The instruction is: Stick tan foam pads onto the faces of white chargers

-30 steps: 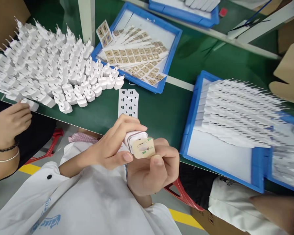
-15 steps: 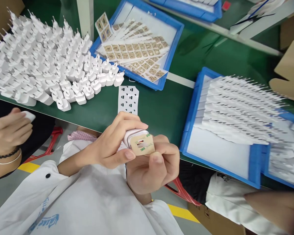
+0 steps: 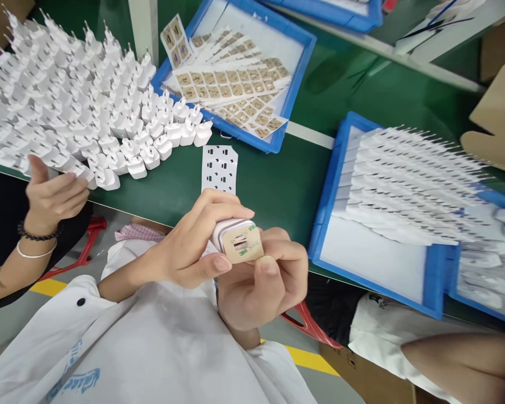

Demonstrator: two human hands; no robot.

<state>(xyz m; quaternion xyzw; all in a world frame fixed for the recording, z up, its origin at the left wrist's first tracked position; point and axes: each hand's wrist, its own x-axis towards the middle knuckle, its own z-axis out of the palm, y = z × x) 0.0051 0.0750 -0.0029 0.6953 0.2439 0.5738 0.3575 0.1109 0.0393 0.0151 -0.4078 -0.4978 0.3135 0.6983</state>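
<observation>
Two hands (image 3: pixel 189 241) close, left cupped, right (image 3: pixel 263 286) pinching

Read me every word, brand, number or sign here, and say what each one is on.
"3M", green: tan square adhesive pad; characters beside it too blurred.
Too small or blurred to read:
Blue lettering: white cloth shirt.
White marks: blue plastic tray of white-and-tan sticker sheets.
Dark marks: co-worker's white sleeve, brown cardboard box.
</observation>
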